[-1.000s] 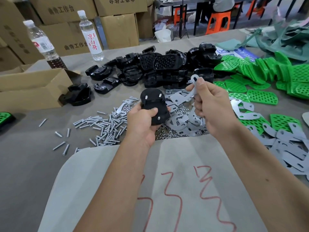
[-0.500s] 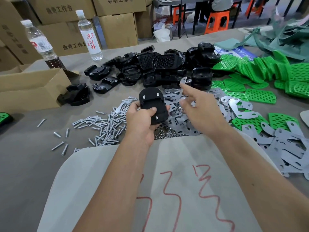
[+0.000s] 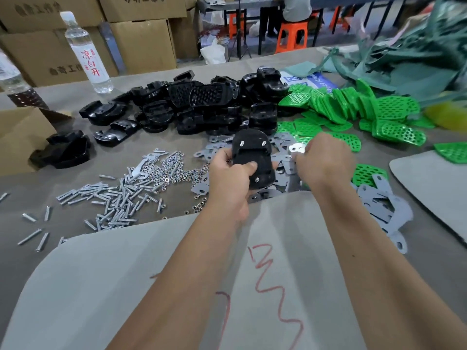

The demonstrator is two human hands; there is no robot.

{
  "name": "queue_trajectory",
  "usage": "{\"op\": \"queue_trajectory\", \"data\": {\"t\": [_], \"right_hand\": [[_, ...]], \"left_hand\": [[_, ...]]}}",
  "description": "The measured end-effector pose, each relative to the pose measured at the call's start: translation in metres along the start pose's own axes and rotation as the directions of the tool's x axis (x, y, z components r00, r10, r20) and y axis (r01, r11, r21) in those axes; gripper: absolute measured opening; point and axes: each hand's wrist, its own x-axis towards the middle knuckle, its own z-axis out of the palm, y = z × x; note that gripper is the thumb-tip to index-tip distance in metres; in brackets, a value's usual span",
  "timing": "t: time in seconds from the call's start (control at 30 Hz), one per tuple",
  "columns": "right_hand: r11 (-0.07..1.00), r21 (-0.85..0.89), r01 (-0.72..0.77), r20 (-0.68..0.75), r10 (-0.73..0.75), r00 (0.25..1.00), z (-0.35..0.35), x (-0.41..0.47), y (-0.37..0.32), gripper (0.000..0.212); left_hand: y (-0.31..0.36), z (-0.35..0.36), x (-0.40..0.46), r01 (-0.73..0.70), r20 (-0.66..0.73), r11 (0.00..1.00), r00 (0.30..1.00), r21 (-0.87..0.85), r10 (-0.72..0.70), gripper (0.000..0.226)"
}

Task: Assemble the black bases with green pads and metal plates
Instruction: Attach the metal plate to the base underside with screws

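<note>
My left hand (image 3: 227, 184) grips a black base (image 3: 252, 154) held up over the table, underside toward me, with three bolt ends sticking out of it. Just to its right, my right hand (image 3: 326, 160) is curled with its fingertips pinching a shiny metal plate (image 3: 297, 148) at the edge of the base. Under both hands lies a heap of grey metal plates (image 3: 379, 205). More black bases (image 3: 202, 107) are piled behind, and green perforated pads (image 3: 353, 107) spread to the right.
Loose bolts (image 3: 118, 195) and a patch of nuts (image 3: 174, 168) lie to the left. A water bottle (image 3: 87, 54) and an open cardboard box (image 3: 17, 137) stand at far left. A grey sheet (image 3: 126, 274) with red marks covers the near table.
My right hand, which held a plate up high, has come down and in toward the right side of the base. My left hand still holds the base, now a little higher.
</note>
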Motion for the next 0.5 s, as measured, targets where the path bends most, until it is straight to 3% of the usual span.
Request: {"op": "queue_trajectory", "data": {"t": [0.13, 0.23, 0.33, 0.43, 0.5], "right_hand": [[0.998, 0.030, 0.056, -0.038, -0.055, 0.998, 0.001, -0.003, -0.005, 0.028], [0.977, -0.004, 0.214, -0.235, -0.209, 0.949, 0.001, -0.006, -0.011, 0.034], [0.920, 0.245, 0.308, -0.360, -0.208, 0.909, 0.000, -0.009, -0.018, 0.044], [0.706, 0.641, 0.301, -0.267, -0.163, 0.950, 0.002, -0.018, -0.030, 0.056], [0.418, 0.892, 0.172, -0.101, -0.186, 0.977, 0.007, -0.026, -0.041, 0.060]], "left_hand": [[-0.004, 0.011, 0.001, -0.006, -0.032, 0.999, 0.999, 0.042, 0.007, 0.031], [-0.003, 0.011, 0.002, -0.004, -0.060, 0.999, 0.998, 0.044, 0.006, 0.031], [0.003, 0.001, 0.003, -0.014, -0.083, 0.999, 0.996, 0.046, 0.018, 0.035], [0.012, -0.017, 0.003, -0.053, -0.141, 0.996, 0.988, 0.075, 0.063, 0.035], [0.018, -0.032, 0.003, -0.074, -0.193, 0.992, 0.977, 0.107, 0.094, 0.033]]}}
